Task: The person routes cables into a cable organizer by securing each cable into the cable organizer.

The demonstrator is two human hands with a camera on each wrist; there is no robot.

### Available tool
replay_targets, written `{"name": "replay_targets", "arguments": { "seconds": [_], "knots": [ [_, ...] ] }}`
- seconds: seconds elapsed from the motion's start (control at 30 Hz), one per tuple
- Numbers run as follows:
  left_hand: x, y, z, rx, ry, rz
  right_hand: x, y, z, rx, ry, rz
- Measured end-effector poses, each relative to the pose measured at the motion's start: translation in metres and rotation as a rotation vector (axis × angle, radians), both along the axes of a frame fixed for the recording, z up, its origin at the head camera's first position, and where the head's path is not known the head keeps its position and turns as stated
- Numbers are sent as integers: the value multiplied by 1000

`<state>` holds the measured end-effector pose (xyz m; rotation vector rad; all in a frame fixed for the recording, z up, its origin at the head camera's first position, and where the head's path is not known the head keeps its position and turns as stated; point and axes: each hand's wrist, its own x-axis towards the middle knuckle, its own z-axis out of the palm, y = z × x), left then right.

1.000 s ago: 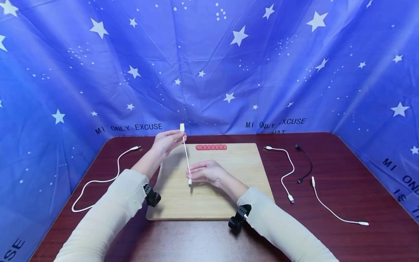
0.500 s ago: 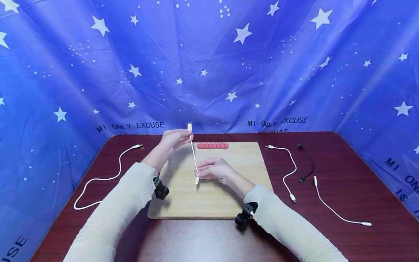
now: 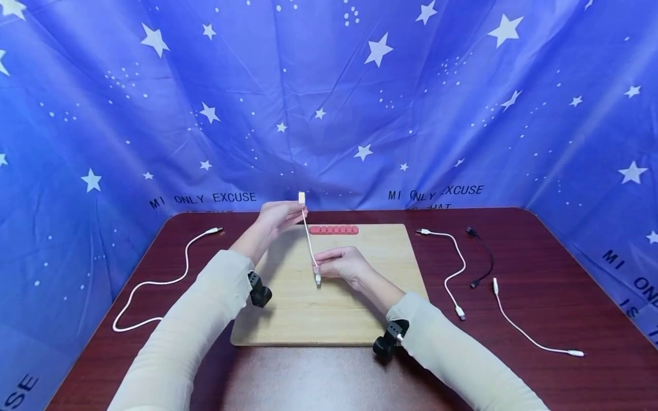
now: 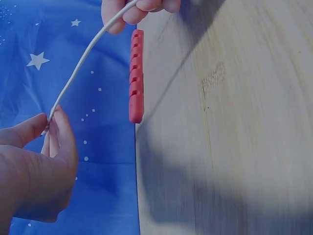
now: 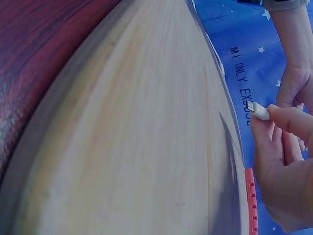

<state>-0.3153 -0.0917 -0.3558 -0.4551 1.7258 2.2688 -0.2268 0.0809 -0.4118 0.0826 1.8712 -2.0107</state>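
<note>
A short white USB cable point(image 3: 309, 237) is stretched between both hands above the wooden board point(image 3: 288, 319). My left hand point(image 3: 277, 218) pinches its upper end just below the white plug point(image 3: 301, 197), which sticks up past the fingers. Lower and nearer, my right hand point(image 3: 343, 265) pinches the other end between thumb and fingers. The plug there point(image 5: 260, 110) pokes out beyond the fingertips in the right wrist view. In the left wrist view the cord bows slightly between the hands. A red slotted cable holder point(image 3: 333, 230) lies along the board's far edge, behind the right hand.
On the dark red table point(image 3: 308, 377), a long white cable point(image 3: 154, 282) curves at the left, partly behind the left sleeve. To the right lie a white cable point(image 3: 459, 260), a short black cable point(image 3: 488, 257) and another white cable point(image 3: 521, 328). A starry blue curtain point(image 3: 329, 103) hangs behind.
Both hands have shifted a little to the right over the board, carrying the stretched cable with them. Their grips look the same, and the other cables have stayed in place.
</note>
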Motion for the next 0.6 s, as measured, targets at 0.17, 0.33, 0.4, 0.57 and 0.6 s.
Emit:
{"name": "replay_targets", "arguments": {
  "seconds": [0.17,0.33,0.4,0.57,0.6],
  "knots": [
    [-4,1,0,16,-6,6,-1,0,1,9,-9,-22],
    [-9,5,-1,25,-7,-4,-1,0,3,26,-11,-48],
    [-11,7,-2,23,-2,-12,-1,0,3,29,-10,-52],
    [-16,11,-5,9,-2,-27,-2,-1,4,33,-19,-39],
    [-17,12,-5,11,-3,-31,-2,-1,5,32,-26,-33]
  ]
}}
